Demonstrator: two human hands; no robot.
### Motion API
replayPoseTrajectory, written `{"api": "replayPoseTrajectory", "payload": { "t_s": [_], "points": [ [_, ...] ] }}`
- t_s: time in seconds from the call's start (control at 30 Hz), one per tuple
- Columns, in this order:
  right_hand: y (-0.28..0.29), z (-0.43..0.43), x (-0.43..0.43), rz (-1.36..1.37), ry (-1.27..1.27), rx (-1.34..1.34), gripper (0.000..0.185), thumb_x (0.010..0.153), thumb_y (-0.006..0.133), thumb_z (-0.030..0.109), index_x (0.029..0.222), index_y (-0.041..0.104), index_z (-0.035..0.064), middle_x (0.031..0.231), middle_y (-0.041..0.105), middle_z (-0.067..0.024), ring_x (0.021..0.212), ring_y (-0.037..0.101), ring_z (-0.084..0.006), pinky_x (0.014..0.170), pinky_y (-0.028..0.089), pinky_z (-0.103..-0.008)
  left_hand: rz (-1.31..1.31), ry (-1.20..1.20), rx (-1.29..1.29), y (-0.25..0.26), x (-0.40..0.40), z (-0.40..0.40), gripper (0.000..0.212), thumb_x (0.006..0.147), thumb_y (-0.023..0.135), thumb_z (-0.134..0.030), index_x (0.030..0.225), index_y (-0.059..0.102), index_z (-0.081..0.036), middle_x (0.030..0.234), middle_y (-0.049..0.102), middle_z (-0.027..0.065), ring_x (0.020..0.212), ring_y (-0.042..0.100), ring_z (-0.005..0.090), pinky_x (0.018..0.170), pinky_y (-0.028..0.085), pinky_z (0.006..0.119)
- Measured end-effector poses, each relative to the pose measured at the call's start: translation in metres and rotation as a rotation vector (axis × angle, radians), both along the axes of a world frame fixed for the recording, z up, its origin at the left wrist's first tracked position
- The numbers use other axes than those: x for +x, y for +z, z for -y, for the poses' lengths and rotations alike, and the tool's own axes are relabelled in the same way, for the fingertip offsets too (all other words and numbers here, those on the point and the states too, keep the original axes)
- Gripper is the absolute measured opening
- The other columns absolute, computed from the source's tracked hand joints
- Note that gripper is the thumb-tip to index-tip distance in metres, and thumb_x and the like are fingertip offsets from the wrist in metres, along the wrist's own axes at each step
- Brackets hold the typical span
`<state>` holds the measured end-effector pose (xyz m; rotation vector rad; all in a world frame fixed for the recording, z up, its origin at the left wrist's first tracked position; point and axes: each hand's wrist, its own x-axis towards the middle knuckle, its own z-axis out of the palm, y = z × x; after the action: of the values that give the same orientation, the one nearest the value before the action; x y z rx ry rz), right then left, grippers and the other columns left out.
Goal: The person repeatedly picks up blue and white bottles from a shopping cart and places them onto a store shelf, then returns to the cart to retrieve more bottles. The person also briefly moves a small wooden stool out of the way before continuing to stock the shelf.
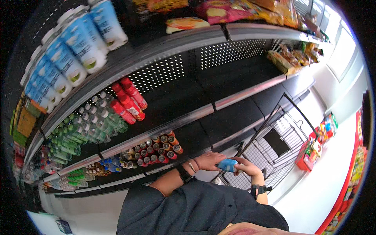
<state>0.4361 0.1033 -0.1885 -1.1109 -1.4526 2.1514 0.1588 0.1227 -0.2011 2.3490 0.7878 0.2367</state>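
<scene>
In front of my torso, a small light-blue and white package (227,165) is between my two hands. My right hand (249,168) grips its right end with thumb and fingers. At its left end are the fingers of my left hand (209,161), which seem to hold it too; its underside is hidden. I wear a bracelet and a black wrist strap on the left arm, and another strap on the right. Just beyond my hands stands a black wire shopping cart (271,144). What the package contains cannot be told.
Black store shelving (176,97) runs along the left and ahead. It carries blue-and-white bottles (77,44), red bottles (129,102), clear and green bottles (94,120), cans (158,149) and bagged snacks (229,11). A red basket (305,157) of goods stands beyond the cart. A red-edged shelf (346,188) lines the right.
</scene>
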Motion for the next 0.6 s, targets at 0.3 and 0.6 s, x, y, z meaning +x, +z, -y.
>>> {"api": "replayPoseTrajectory", "payload": {
  "t_s": [0.3,0.6],
  "points": [
    [0.011,-0.012,-0.099,-0.004,0.030,0.396,0.070,0.083,0.083,0.007,0.142,0.045,0.0045,0.133,0.059,-0.0071,0.121,0.058,-0.0192,0.100,0.051,-0.0364,0.645,0.320,-0.302,0.033,-0.053,0.019,0.061,0.096,0.071,-0.036,0.141,0.044,-0.004,0.122,0.061,0.0146,0.114,0.061,0.0242,0.098,0.049,0.041],
    [0.100,-0.040,-0.182,-0.246,-0.033,0.847,0.058,0.095,0.072,0.013,0.142,0.040,0.0015,0.125,0.062,-0.0121,0.112,0.063,-0.0189,0.093,0.055,-0.0358,0.785,0.393,0.091,0.137,-0.102,0.016,0.056,0.101,0.062,-0.033,0.141,0.038,-0.002,0.129,0.049,0.0191,0.124,0.051,0.0312,0.104,0.041,0.046]
  ]
}}
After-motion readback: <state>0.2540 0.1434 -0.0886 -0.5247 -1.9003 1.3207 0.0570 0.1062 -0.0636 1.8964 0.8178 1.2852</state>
